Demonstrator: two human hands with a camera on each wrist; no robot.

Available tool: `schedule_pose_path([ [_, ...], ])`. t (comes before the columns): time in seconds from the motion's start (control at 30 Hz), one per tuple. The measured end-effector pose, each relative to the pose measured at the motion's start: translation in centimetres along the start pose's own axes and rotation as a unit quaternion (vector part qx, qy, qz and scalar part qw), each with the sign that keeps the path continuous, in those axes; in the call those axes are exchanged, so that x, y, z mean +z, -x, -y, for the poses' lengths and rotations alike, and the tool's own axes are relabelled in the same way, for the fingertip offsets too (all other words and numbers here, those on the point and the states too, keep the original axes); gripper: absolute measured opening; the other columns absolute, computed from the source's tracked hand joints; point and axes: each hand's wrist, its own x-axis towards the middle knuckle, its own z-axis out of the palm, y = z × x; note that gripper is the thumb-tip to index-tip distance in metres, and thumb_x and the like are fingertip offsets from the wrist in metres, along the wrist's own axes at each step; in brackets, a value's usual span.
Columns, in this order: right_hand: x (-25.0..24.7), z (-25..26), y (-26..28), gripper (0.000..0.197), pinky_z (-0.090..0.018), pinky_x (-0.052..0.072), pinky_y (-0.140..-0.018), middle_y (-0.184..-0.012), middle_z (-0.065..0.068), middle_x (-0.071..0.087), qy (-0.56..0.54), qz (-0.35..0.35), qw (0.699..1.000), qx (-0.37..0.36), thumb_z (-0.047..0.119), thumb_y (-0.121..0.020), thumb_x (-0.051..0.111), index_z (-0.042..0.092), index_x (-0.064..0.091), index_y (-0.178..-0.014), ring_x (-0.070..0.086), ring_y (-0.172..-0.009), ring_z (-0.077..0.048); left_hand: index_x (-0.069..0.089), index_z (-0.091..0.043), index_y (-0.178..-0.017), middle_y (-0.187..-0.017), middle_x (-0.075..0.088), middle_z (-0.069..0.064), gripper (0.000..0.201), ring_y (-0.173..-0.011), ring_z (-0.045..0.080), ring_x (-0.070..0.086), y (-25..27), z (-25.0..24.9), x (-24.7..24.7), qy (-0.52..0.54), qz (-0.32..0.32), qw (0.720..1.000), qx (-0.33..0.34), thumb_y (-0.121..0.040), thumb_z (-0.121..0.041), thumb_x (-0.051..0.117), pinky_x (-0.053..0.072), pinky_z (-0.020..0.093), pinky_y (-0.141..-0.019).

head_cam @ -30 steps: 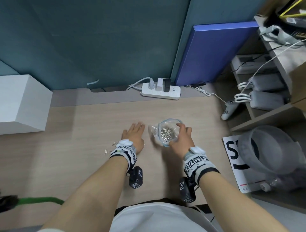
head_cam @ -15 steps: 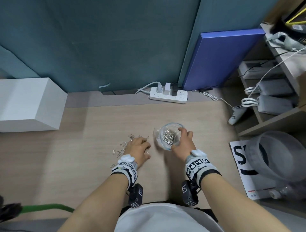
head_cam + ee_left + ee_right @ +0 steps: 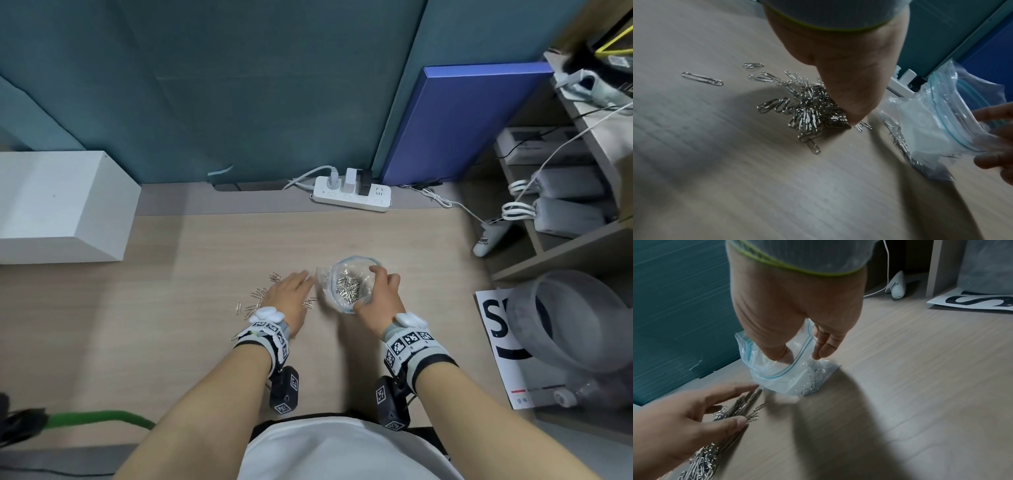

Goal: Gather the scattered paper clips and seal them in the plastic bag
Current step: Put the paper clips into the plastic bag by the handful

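A clear zip plastic bag (image 3: 358, 259) stands on the wooden desk with its mouth open and a heap of silver paper clips inside. My right hand (image 3: 378, 291) holds the mouth open, thumb inside the rim (image 3: 785, 353) and fingers outside. My left hand (image 3: 291, 291) lies flat with straight fingers on a pile of loose paper clips (image 3: 809, 112), just left of the bag (image 3: 941, 121). More clips (image 3: 255, 298) lie scattered to that hand's left. In the right wrist view the left hand (image 3: 684, 418) covers clips (image 3: 742, 404) whose front end almost reaches the bag (image 3: 789, 379).
A white box (image 3: 61, 205) stands at the desk's far left. A power strip (image 3: 352, 195) lies along the back wall beside a leaning blue board (image 3: 462, 120). To the right are a shelf unit (image 3: 565, 246), a grey round tub (image 3: 575, 325) and a printed sheet (image 3: 496, 325).
My left hand drew back and curled over the loose clips, then flattened and slid toward the bag. The right hand kept its hold on the bag's mouth.
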Motion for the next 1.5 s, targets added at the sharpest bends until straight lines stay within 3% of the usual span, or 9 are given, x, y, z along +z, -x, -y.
schedule_pose_path([
  [0.23,0.3,0.4,-0.2,0.076,-0.04,0.054,-0.089,-0.134,-0.003,0.028,-0.009,0.0,1.0,0.004,0.012,-0.085,0.064,0.026,0.029,-0.15,0.065,-0.096,-0.035,0.065,-0.027,-0.125,-0.133,0.062,-0.006,0.046,-0.122,0.024,0.055,0.8,0.3,0.0,-0.034,-0.008,0.999,0.021,-0.084,-0.008,0.055,0.039,0.037,-0.101],
  [0.5,0.7,0.7,-0.4,0.078,-0.036,0.05,-0.095,-0.135,-0.005,0.029,-0.022,0.002,1.0,0.003,0.01,-0.084,0.067,0.024,0.029,-0.151,0.063,-0.105,-0.035,0.062,-0.026,-0.132,-0.143,0.059,-0.006,0.053,-0.134,0.024,0.053,1.5,0.6,1.7,-0.07,0.018,0.988,0.137,-0.082,-0.011,0.065,0.04,0.041,-0.11],
  [0.63,0.6,0.6,-0.4,0.077,-0.036,0.051,-0.088,-0.135,-0.005,0.029,-0.014,0.003,1.0,0.001,0.012,-0.085,0.065,0.024,0.028,-0.151,0.065,-0.1,-0.035,0.072,-0.02,-0.109,-0.116,0.07,-0.002,0.034,-0.115,0.028,0.062,2.0,1.4,0.4,-0.037,-0.054,0.994,0.083,-0.079,-0.013,0.06,0.042,0.037,-0.099],
  [0.83,0.7,0.6,-0.3,0.076,-0.04,0.053,-0.091,-0.136,-0.005,0.028,-0.01,0.007,1.0,-0.002,0.013,-0.084,0.065,0.025,0.028,-0.15,0.065,-0.1,-0.035,0.029,-0.03,-0.157,-0.169,0.016,-0.007,0.079,-0.156,0.019,0.014,1.6,2.2,-1.2,0.006,0.032,0.995,-0.09,-0.084,-0.022,0.057,0.022,0.039,-0.124],
  [0.97,0.7,0.8,-0.5,0.076,-0.036,0.051,-0.089,-0.136,-0.005,0.028,-0.01,0.004,1.0,-0.007,0.013,-0.084,0.064,0.024,0.029,-0.15,0.064,-0.1,-0.035,0.04,-0.033,-0.151,-0.162,0.033,-0.013,0.071,-0.148,0.014,0.031,2.1,2.2,-1.8,-0.006,0.034,0.996,-0.076,-0.083,-0.025,0.059,0.033,0.035,-0.114],
  [1.07,0.9,1.1,-0.6,0.075,-0.036,0.051,-0.089,-0.135,-0.005,0.029,-0.009,0.004,1.0,-0.014,0.013,-0.084,0.064,0.024,0.029,-0.15,0.064,-0.101,-0.036,0.048,-0.039,-0.141,-0.146,0.044,-0.005,0.064,-0.132,0.021,0.047,3.3,2.3,-2.3,-0.047,-0.014,0.996,-0.073,-0.08,-0.049,0.065,0.041,0.04,-0.101],
  [1.2,1.2,1.3,-0.6,0.075,-0.035,0.05,-0.084,-0.135,-0.006,0.029,-0.002,0.003,1.0,-0.019,0.014,-0.085,0.064,0.023,0.029,-0.15,0.065,-0.097,-0.036,0.028,-0.056,-0.143,-0.123,0.029,-0.001,0.096,-0.116,0.025,0.048,4.7,2.3,-1.9,0.026,-0.018,0.981,-0.189,-0.059,-0.078,0.07,0.055,0.042,-0.09],
  [1.37,1.5,1.3,-0.6,0.075,-0.032,0.049,-0.084,-0.136,-0.006,0.029,0.003,0.006,1.0,-0.027,0.015,-0.085,0.065,0.023,0.028,-0.151,0.065,-0.096,-0.034,0.044,-0.046,-0.127,-0.117,0.028,-0.001,0.065,-0.107,0.027,0.052,3.8,1.4,-0.3,0.085,0.006,0.98,-0.182,-0.074,-0.048,0.082,0.056,0.038,-0.087],
  [1.5,1.3,1.1,-0.8,0.081,-0.03,0.047,-0.087,-0.131,-0.003,0.027,-0.001,0.021,0.999,-0.04,0.014,-0.084,0.066,0.027,0.027,-0.153,0.06,-0.093,-0.03,0.048,-0.032,-0.107,-0.109,0.038,0.002,0.027,-0.086,0.027,0.055,3.3,1.0,-0.2,0.099,-0.004,0.982,-0.159,-0.092,-0.024,0.069,0.05,0.032,-0.073],
])
